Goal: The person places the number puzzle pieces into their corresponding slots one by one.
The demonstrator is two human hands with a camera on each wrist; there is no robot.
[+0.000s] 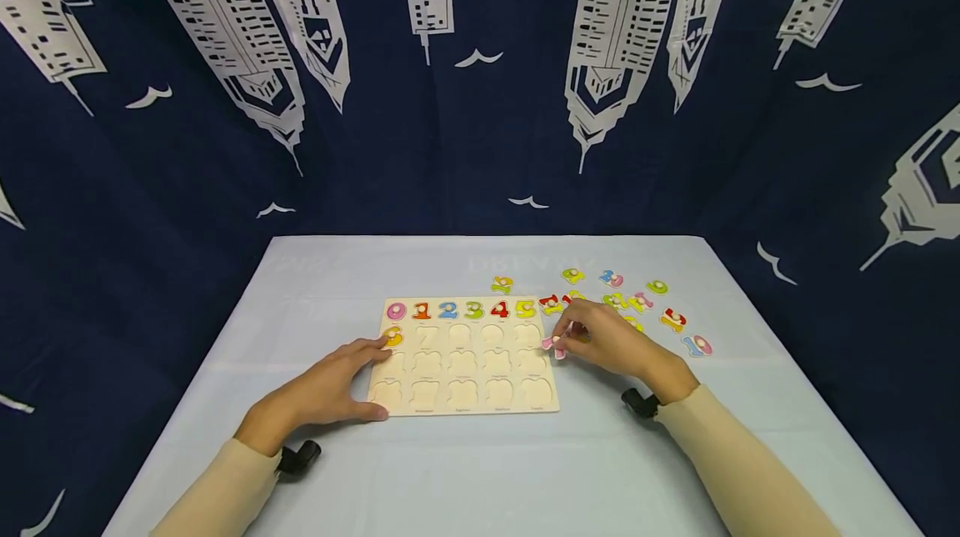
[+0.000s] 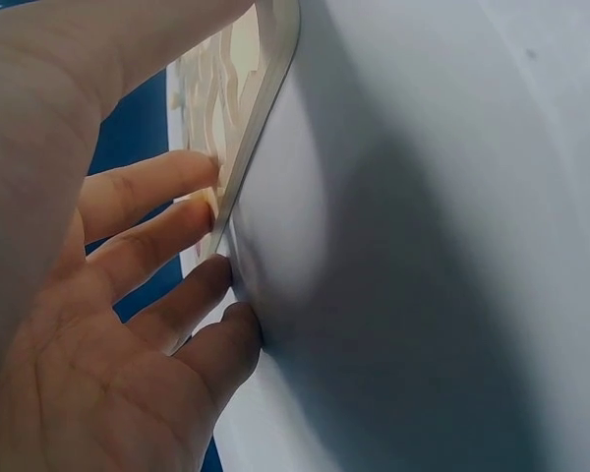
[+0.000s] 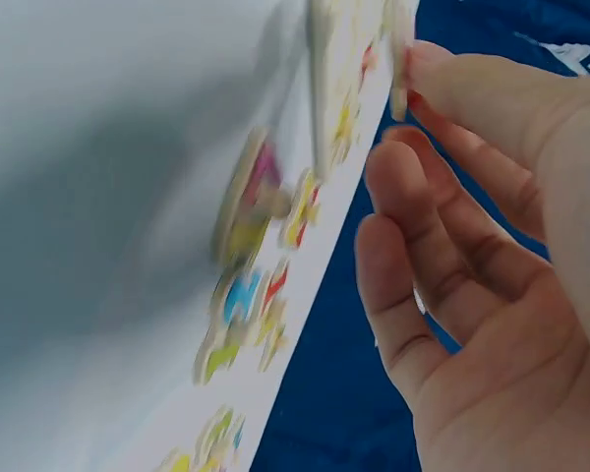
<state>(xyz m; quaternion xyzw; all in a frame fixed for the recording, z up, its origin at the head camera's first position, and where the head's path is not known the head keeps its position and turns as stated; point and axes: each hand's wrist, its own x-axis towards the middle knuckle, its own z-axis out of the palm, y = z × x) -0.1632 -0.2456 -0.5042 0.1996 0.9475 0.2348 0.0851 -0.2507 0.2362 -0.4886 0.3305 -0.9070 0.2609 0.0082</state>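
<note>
From the right hand (image 1: pixel 606 339) juts a pinched pink piece (image 1: pixel 559 352).

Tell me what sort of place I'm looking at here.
Probably an indoor tabletop workspace: a white-covered table, a dark blue cloth printed with buildings hanging behind it, and a number puzzle board with loose pieces nearby.

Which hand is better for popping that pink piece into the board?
Probably the right hand: it pinches the pink piece at the right edge of the board. The left hand rests at the opposite edge, farther from the pink piece.
</note>
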